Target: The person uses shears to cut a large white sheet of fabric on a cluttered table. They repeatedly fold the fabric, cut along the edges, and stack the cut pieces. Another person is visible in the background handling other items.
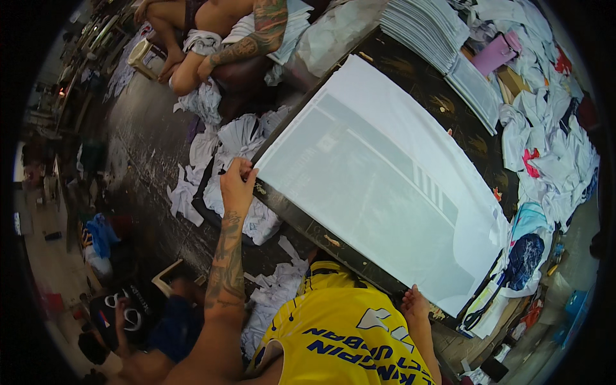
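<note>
A large pale grey-green sheet [359, 186], faintly printed with bands and stripes, lies flat over white cloth [410, 122] on a dark table [308, 228]. At the sheet's left corner, my left hand [237, 183] is closed, its thumb and fingers pinching the edge. My right hand [416, 303] is closed on the same sheet's near edge, farther right, with its fingertips at the border. The sheet looks smooth between my two hands.
A stack of pale sheets [427, 32] lies on the table's far side. Heaped white cloth [545, 154] and a pink container [497, 52] stand at the right. White scraps [237, 141] cover the floor at left. One person with a tattooed arm [266, 32] sits beyond; another person [167, 327] is lower left.
</note>
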### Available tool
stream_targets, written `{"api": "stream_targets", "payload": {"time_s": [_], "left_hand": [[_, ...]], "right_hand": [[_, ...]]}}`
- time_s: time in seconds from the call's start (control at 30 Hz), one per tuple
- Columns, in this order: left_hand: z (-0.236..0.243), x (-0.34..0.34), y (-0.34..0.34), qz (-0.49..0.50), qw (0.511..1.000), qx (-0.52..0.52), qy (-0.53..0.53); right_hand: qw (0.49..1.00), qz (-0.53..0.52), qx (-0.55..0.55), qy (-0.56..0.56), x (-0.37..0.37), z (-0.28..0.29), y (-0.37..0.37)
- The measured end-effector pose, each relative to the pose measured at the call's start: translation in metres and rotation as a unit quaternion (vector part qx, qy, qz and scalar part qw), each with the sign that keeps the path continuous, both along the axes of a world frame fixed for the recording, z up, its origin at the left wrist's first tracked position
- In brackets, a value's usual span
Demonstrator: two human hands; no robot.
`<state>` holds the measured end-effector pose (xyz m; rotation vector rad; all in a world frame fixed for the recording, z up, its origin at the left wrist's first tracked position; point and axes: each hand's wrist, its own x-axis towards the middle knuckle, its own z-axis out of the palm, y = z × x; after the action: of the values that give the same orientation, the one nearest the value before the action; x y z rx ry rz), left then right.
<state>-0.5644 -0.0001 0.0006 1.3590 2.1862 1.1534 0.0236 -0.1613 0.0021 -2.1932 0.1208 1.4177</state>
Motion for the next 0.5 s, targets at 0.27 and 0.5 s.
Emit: {"api": "stream_targets", "payload": {"time_s": [0.27, 0.5], "left_hand": [[-0.011, 0.039, 0.052, -0.046, 0.987, -0.016, 0.153], [-0.035, 0.113, 0.174, -0.184, 0.886, -0.126, 0.406]], "right_hand": [[0.999, -0.008, 0.047, -0.026, -0.009, 0.024, -0.008], [0.881, 0.357, 0.157, -0.269, 0.001, 0.056, -0.035]]}}
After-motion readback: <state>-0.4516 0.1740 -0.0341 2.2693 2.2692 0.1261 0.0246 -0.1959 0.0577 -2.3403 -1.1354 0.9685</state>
